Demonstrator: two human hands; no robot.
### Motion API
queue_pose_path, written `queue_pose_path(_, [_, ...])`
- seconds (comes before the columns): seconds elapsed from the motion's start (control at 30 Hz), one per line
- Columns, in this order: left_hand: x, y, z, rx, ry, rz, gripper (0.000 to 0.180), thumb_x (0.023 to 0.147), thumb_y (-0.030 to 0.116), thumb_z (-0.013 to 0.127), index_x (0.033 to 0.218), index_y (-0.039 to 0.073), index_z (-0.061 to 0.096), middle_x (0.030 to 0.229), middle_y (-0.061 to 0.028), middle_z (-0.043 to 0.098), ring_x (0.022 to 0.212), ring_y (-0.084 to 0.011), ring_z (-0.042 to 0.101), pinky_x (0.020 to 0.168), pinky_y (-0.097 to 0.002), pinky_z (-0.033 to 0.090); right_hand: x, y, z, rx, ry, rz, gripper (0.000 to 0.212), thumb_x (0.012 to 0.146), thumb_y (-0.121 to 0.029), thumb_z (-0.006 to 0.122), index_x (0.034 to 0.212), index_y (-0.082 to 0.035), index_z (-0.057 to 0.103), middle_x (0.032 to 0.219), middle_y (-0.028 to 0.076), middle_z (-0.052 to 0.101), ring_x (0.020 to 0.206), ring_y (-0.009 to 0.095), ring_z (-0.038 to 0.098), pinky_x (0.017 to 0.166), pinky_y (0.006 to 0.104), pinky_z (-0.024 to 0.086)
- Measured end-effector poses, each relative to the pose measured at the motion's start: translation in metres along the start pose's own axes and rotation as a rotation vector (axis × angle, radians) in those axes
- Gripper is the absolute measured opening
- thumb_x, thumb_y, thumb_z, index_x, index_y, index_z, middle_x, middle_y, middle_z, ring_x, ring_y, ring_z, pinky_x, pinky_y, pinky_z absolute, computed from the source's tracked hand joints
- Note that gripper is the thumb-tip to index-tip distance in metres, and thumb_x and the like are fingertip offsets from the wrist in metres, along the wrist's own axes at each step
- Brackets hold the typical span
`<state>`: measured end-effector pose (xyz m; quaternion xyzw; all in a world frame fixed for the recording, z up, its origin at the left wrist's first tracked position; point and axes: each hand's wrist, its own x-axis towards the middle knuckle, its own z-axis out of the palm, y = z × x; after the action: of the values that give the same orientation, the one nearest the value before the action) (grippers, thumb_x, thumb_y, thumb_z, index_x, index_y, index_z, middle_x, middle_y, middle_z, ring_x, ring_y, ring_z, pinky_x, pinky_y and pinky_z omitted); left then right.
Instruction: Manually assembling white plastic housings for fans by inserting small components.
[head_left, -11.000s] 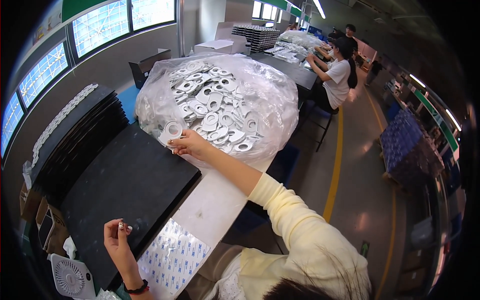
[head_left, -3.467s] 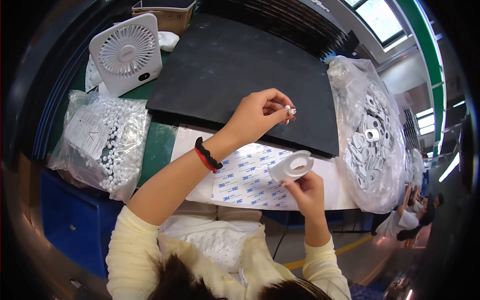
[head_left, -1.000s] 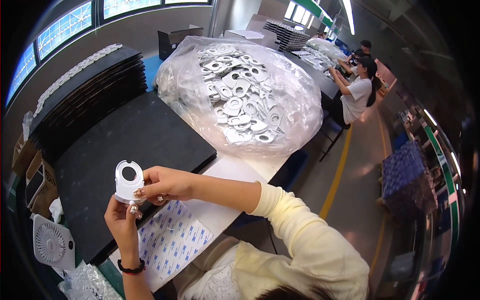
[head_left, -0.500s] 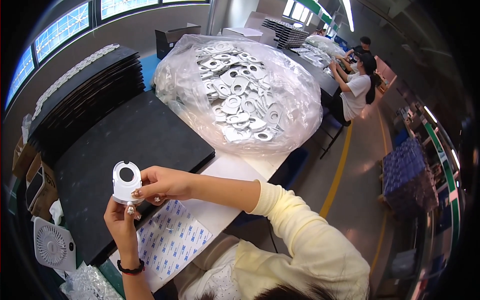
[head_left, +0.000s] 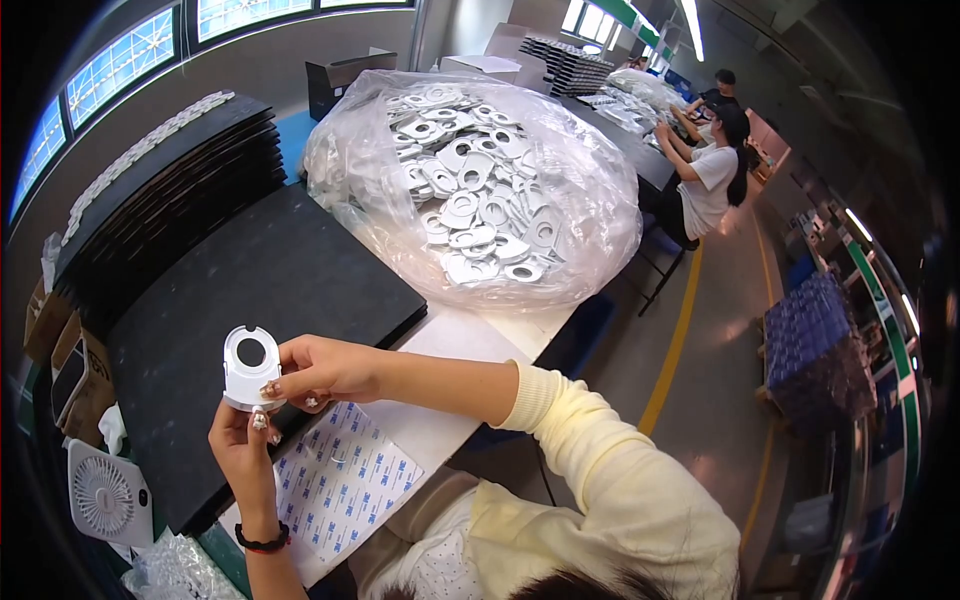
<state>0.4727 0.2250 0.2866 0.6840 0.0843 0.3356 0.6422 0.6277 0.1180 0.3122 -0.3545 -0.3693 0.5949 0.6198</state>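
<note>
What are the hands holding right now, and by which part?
Both hands, left and right, pinch one white plastic ring part at its lower edge.

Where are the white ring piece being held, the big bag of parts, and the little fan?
white ring piece point(head_left: 250, 368), head view, its flat face.
clear bag point(head_left: 590, 200), head view, right wall.
small white fan point(head_left: 103, 498), head view, its grille.

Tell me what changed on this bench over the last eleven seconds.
The right hand left the clear bag of white parts and came back with one white ring-shaped part. Both hands now hold it up; the left hand pinches it from below. For the last second it has barely moved. The sticker sheet, black mat and small fan stayed put.
</note>
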Motion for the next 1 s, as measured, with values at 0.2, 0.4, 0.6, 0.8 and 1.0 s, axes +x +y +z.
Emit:
queue_pose_path(0.2, [0.0002, 0.0017, 0.0015, 0.017, 0.009, -0.02, 0.029, 0.088, 0.022, 0.06, 0.101, -0.003, 0.057, 0.077, -0.002, 0.058, 0.059, -0.0046, 0.048, 0.053, -0.0182, 0.039, 0.0009, 0.0014, -0.0014, -0.009, -0.005, -0.015, 0.023, 0.083, -0.017, 0.066, 0.1, -0.003, 0.057, 0.078, 0.001, 0.058, 0.055, 0.005, 0.043, 0.048, 0.0188, 0.031])
queue_pose_path(0.4, [0.0002, 0.0026, 0.0025, 0.015, 0.004, -0.021, 0.025, 0.089, 0.019, 0.058, 0.101, -0.003, 0.057, 0.077, -0.0021, 0.058, 0.059, -0.0045, 0.048, 0.053, -0.0182, 0.039, 0.0007, 0.0013, -0.0018, -0.012, -0.002, -0.014, 0.023, 0.083, -0.017, 0.066, 0.1, -0.003, 0.058, 0.078, 0.001, 0.058, 0.055, 0.005, 0.043, 0.048, 0.0192, 0.031])
queue_pose_path(0.6, [0.0, 0.0018, 0.0024, 0.008, 0.003, -0.022, 0.025, 0.089, 0.018, 0.058, 0.101, -0.004, 0.057, 0.078, -0.0028, 0.059, 0.058, -0.0049, 0.048, 0.053, -0.0186, 0.039, 0.0008, 0.0014, -0.002, -0.024, 0.005, -0.012, 0.023, 0.084, -0.017, 0.066, 0.1, -0.003, 0.058, 0.077, 0.001, 0.058, 0.056, 0.006, 0.043, 0.049, 0.0197, 0.032])
queue_pose_path(0.8, [-0.0002, 0.0021, 0.0019, 0.017, -0.001, -0.022, 0.026, 0.089, 0.018, 0.058, 0.102, -0.004, 0.056, 0.079, -0.0035, 0.06, 0.059, -0.0052, 0.048, 0.054, -0.0187, 0.039, 0.0004, 0.0009, -0.0011, -0.026, 0.009, -0.014, 0.024, 0.083, -0.017, 0.066, 0.1, -0.003, 0.058, 0.077, 0.001, 0.058, 0.056, 0.006, 0.043, 0.049, 0.0198, 0.032])
queue_pose_path(1.0, [-0.0001, 0.0004, -0.0004, 0.026, -0.016, -0.025, 0.027, 0.089, 0.019, 0.058, 0.103, -0.004, 0.056, 0.08, -0.0037, 0.06, 0.06, -0.0053, 0.048, 0.054, -0.0184, 0.039, 0.0004, 0.001, -0.0017, -0.04, 0.002, -0.019, 0.025, 0.083, -0.018, 0.067, 0.101, -0.003, 0.058, 0.077, 0.001, 0.058, 0.056, 0.006, 0.044, 0.05, 0.0201, 0.033])
